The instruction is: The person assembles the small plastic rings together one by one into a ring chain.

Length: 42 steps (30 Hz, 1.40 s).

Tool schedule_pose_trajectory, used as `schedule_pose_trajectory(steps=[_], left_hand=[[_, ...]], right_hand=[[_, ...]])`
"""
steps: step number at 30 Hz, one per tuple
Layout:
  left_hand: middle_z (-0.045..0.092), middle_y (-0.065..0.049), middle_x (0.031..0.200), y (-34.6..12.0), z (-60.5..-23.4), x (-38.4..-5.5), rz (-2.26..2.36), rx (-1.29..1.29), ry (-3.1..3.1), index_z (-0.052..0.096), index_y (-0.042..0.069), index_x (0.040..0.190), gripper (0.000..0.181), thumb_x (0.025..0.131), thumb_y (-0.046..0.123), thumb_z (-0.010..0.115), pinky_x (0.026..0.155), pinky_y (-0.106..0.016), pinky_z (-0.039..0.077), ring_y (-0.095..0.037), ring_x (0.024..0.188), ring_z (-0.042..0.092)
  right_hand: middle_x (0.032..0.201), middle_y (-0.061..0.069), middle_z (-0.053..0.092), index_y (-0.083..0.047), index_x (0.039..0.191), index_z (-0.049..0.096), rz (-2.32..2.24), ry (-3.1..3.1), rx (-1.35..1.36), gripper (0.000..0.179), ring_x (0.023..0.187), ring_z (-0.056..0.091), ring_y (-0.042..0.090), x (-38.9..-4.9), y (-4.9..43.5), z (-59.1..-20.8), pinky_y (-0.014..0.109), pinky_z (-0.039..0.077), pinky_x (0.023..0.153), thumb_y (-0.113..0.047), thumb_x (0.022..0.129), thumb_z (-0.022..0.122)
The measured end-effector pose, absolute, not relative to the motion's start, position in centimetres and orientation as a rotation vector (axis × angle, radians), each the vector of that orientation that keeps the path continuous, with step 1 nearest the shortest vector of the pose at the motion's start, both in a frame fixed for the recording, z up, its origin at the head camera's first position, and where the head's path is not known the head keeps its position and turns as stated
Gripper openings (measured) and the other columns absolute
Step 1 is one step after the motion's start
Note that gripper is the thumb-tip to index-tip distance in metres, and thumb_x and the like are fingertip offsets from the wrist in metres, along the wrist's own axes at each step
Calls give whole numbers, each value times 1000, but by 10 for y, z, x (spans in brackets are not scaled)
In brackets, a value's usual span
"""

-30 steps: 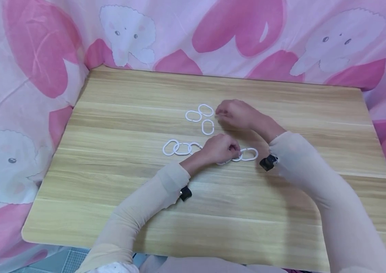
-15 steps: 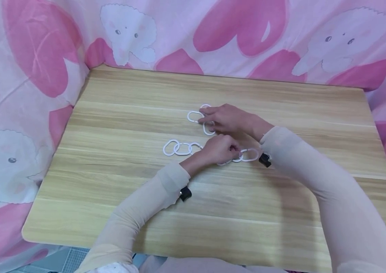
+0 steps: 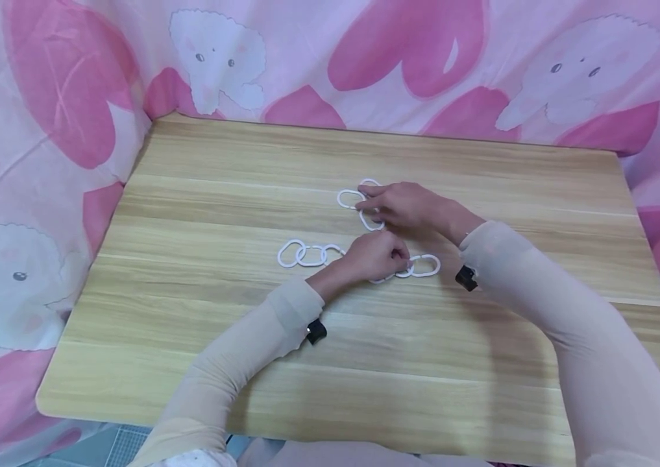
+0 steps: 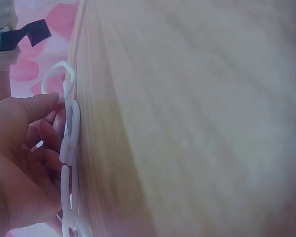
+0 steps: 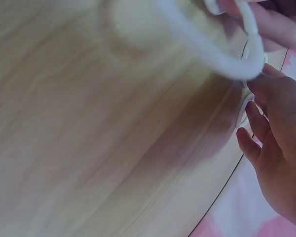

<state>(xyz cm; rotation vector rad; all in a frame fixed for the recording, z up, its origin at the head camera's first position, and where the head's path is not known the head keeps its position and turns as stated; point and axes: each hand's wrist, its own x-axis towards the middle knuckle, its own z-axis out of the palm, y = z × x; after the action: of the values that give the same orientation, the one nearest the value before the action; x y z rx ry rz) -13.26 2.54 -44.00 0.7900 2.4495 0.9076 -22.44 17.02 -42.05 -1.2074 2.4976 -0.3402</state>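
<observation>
A chain of several white oval plastic links [image 3: 291, 253] lies across the table. My left hand [image 3: 373, 256] pinches it near its right end, covering the middle. The end link [image 3: 426, 265] sticks out past the fingers. In the left wrist view, thumb and fingers of the left hand [image 4: 19, 148] hold the joined links [image 4: 75, 128]. Beyond the chain, my right hand [image 3: 405, 202] rests extended fingers on three loose links, of which the left one [image 3: 341, 198] shows best. In the right wrist view, the right hand's [image 5: 286, 138] fingertips touch a link [image 5: 242, 111] on the table.
The wood-grain table [image 3: 201, 324] stretches on all sides of the links. Pink printed cloth [image 3: 300, 52] hangs behind it and at its left. Each wrist carries a small black camera, seen at the right cuff [image 3: 466, 277].
My right hand has reached left onto the loose links, then slid them a little to the right. The left hand has stayed in place on the chain.
</observation>
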Motion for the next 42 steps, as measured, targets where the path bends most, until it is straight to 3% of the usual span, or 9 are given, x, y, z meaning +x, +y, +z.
schedule_pose_trajectory(steps=[11, 23, 29, 33, 37, 39, 42], left_hand=[[69, 9, 78, 28, -440, -134, 882, 767, 2442, 80, 20, 100, 15, 96, 29, 69, 66, -22, 42, -7, 74, 58], [71, 8, 80, 26, -439, -134, 888, 756, 2433, 80, 21, 101, 15, 96, 30, 69, 67, -22, 43, -6, 75, 59], [73, 7, 83, 27, -440, -134, 883, 773, 2446, 80, 21, 101, 15, 96, 30, 69, 68, -22, 44, -6, 77, 61], [74, 7, 85, 27, -440, -134, 881, 773, 2444, 80, 21, 101, 15, 96, 30, 69, 69, -22, 44, -6, 78, 61], [74, 7, 86, 26, -441, -135, 875, 771, 2449, 80, 22, 102, 15, 96, 30, 69, 71, -23, 45, -7, 80, 62], [74, 7, 86, 26, -441, -135, 869, 772, 2454, 80, 22, 102, 15, 96, 30, 69, 71, -23, 46, -7, 80, 62], [74, 8, 86, 26, -441, -135, 864, 775, 2456, 80, 22, 103, 15, 96, 30, 69, 71, -23, 46, -7, 80, 62]], right_hand=[[152, 25, 49, -8, 132, 68, -445, 2592, -1198, 37, 138, 53, 41, -223, 216, -426, 54, 46, 111, -4, 96, 64], [146, 28, 55, -4, 123, 72, -435, 2743, -932, 30, 137, 51, 47, -192, 256, -427, 60, 42, 112, -8, 94, 70], [135, 29, 62, 0, 116, 73, -482, 2829, -885, 25, 128, 57, 46, -176, 263, -428, 59, 43, 110, -5, 91, 72], [113, 19, 71, -3, 107, 75, -602, 2885, -657, 18, 108, 66, 36, -165, 261, -426, 52, 50, 99, -12, 93, 73], [94, 12, 71, -5, 103, 73, -616, 2824, -350, 30, 87, 63, 27, -157, 255, -424, 43, 49, 81, -32, 90, 77], [92, 13, 69, -4, 103, 71, -594, 2780, -275, 37, 85, 59, 26, -156, 252, -424, 40, 46, 78, -38, 89, 77], [95, 15, 66, -1, 105, 66, -629, 2744, -230, 39, 87, 56, 27, -155, 249, -426, 37, 44, 78, -34, 88, 78]])
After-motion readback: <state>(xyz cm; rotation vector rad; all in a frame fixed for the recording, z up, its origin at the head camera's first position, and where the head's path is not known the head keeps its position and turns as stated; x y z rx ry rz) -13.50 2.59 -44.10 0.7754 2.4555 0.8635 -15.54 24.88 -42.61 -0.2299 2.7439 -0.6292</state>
